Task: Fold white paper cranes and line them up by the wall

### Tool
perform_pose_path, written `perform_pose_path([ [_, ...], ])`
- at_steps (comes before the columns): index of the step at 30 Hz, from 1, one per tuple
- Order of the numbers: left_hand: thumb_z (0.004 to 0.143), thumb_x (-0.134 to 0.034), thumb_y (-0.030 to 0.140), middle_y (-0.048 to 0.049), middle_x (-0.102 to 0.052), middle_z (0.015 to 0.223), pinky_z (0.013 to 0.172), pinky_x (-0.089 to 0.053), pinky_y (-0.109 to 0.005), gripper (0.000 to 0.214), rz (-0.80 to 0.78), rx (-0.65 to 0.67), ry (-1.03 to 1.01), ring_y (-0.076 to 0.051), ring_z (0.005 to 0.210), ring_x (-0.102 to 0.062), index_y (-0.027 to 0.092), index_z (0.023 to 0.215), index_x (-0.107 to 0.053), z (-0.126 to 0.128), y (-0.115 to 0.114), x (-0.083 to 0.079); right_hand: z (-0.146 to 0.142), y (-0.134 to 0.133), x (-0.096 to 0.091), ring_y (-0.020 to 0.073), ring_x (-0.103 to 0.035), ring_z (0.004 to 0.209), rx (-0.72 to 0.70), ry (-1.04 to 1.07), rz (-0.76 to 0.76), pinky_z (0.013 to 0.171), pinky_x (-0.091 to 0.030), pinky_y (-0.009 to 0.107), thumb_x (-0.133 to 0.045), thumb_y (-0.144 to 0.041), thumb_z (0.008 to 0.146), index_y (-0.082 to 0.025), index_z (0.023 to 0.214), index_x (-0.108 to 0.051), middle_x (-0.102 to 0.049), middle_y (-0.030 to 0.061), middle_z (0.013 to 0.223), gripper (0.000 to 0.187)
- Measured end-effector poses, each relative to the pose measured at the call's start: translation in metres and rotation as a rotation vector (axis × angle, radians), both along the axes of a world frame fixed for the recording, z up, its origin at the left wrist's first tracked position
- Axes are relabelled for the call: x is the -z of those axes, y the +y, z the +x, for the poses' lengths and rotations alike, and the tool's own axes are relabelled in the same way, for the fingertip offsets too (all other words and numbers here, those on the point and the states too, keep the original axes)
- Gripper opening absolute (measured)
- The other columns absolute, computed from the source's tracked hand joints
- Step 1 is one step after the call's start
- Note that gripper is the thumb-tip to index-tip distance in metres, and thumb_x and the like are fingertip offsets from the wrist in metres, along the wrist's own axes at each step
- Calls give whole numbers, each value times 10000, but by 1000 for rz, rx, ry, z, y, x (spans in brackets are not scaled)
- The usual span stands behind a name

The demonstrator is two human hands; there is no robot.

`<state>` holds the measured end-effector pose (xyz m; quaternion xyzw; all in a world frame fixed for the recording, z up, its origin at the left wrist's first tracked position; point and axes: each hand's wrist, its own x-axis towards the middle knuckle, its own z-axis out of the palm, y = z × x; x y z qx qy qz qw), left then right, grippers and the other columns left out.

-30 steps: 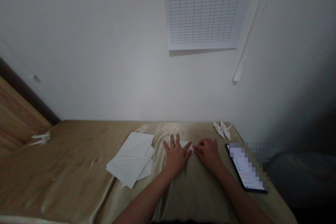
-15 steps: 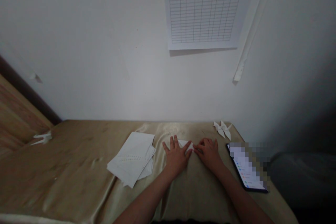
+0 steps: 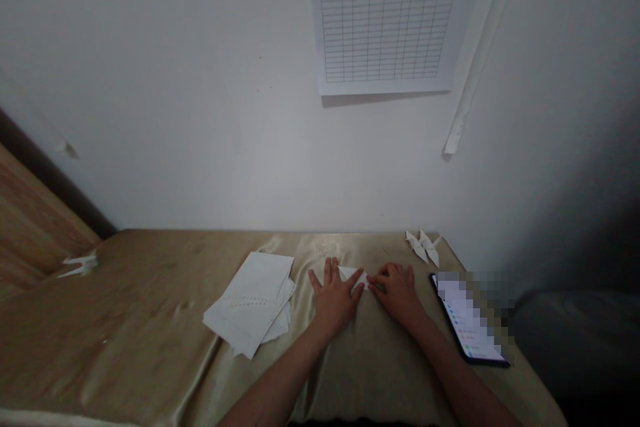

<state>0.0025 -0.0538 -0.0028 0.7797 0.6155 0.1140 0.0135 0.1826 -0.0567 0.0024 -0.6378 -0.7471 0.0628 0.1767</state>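
Note:
A small folded white paper (image 3: pixel 351 275) lies on the satin-covered surface (image 3: pixel 125 307), between my hands. My left hand (image 3: pixel 334 300) rests flat with its fingers spread, its fingertips on or beside the paper's left part. My right hand (image 3: pixel 397 293) lies to the right, its curled fingers over the paper's right tip and hiding that end. A stack of white paper sheets (image 3: pixel 249 303) lies left of my left hand, apart from it. Two white origami cranes (image 3: pixel 423 247) stand beyond my right hand.
A phone (image 3: pixel 467 320) with a pixelated screen lies right of my right hand, near the surface's right edge. Another white paper crane (image 3: pixel 83 265) sits far left by a wooden panel (image 3: pixel 35 213). Behind stands a white wall with a printed grid chart (image 3: pixel 387 27).
My left hand has shifted slightly left, and more of the white paper shows between my hands. The stack, cranes and phone stay in place.

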Motion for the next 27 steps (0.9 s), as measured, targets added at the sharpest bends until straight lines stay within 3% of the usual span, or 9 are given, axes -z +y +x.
perform_pose_path([
  [15,989,-280,604,16,-384,1576,1073,-75,-791,416,43,-7,12,-371,1488,-213,597,1386,-403,-13,9,-2,1,1,1,273,-480,1166,3,-9,7,1108,-176,582,-598,-390,916,-364,1073,-735,-622,66,1110,210],
  [27,974,-342,581,40,-361,1587,1094,29,-777,470,6,-15,22,-370,1494,-199,511,1435,-404,-22,16,-5,1,1,2,279,-472,1155,3,-2,17,1094,-188,580,-583,-392,922,-364,1066,-738,-621,70,1102,214],
])
